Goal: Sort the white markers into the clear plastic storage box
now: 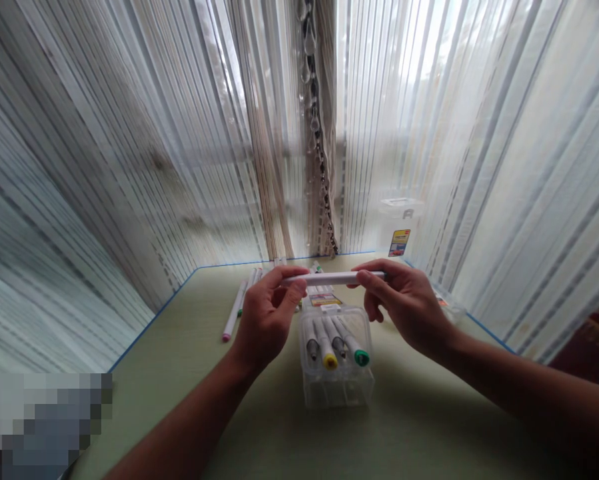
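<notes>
A white marker (332,279) is held level above the table, one end in each hand. My left hand (270,313) pinches its left end between thumb and fingers. At the other end, the fingers of my right hand (404,297) close around the tip, hiding it. Below and between my hands stands a clear plastic box (338,393). Several markers lie on top of it, among them one with a yellow end (330,361) and one with a green end (362,357); two others show grey tips.
Left of my hands, several white markers lie on the green table (179,360), one with a pink end (226,337). A clear lidded container (398,220) with a yellow label stands at the back right. String curtains (204,133) with a beaded strand hang behind the table.
</notes>
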Demonstrator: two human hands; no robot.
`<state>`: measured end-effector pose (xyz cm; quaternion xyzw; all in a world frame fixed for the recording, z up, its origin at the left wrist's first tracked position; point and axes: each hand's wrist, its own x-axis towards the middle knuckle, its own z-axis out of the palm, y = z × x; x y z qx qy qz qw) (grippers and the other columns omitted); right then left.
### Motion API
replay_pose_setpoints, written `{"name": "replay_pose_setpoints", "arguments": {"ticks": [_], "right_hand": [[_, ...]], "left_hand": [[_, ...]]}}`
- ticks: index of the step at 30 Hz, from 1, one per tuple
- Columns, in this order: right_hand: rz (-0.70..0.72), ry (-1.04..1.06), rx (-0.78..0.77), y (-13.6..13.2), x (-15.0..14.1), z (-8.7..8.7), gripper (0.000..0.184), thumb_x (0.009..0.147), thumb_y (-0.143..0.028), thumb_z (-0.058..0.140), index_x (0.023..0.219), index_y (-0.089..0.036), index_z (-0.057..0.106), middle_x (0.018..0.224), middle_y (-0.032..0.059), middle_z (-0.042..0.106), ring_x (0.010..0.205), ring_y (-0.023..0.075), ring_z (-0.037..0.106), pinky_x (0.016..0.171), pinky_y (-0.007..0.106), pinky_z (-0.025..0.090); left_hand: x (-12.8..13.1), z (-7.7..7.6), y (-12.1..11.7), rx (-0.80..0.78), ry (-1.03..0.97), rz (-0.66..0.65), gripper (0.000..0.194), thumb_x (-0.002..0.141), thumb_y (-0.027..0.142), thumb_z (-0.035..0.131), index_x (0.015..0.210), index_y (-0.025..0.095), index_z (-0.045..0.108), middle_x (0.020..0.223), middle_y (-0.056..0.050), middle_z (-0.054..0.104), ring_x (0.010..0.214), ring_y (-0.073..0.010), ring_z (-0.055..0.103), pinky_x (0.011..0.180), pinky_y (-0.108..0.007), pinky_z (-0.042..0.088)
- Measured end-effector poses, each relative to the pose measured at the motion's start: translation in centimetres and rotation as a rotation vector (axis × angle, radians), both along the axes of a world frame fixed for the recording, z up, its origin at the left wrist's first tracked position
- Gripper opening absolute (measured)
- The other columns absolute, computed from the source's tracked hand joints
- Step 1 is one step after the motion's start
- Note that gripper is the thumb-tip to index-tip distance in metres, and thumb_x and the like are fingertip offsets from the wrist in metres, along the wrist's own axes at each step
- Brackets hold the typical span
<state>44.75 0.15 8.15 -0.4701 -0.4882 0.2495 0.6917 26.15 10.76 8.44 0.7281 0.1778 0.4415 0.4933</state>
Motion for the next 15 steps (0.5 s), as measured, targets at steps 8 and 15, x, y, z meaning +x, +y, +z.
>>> {"name": "replay_pose_setpoints", "arguments": {"ticks": [8, 15], "right_hand": [[-0.008, 0.003, 0.013, -0.09, -0.11, -0.11, 0.03, 0.08, -0.034, 0.079, 0.102, -0.016, 0.071, 0.067, 0.001, 0.07, 0.037, 0.0084, 0.054, 0.033, 0.021, 0.039], [0.007, -0.001, 0.01, -0.16, -0.15, 0.12, 0.026, 0.082, -0.037, 0.077, 0.095, -0.015, 0.071, 0.073, 0.0043, 0.074, 0.037, 0.0083, 0.054, 0.033, 0.021, 0.042]], "left_hand": [[0.17, 0.19, 0.17, -0.042, 0.005, 0.026, 0.028, 0.089, 0.036, 0.065, 0.104, 0.013, 0.069, 0.067, -0.001, 0.062, 0.052, -0.0076, 0.048, 0.044, -0.018, 0.033], [0.2, 0.18, 0.16, -0.03, -0.011, 0.041, 0.027, 0.086, 0.038, 0.068, 0.1, 0.015, 0.07, 0.065, 0.001, 0.06, 0.049, -0.007, 0.046, 0.042, -0.017, 0.032]]}}
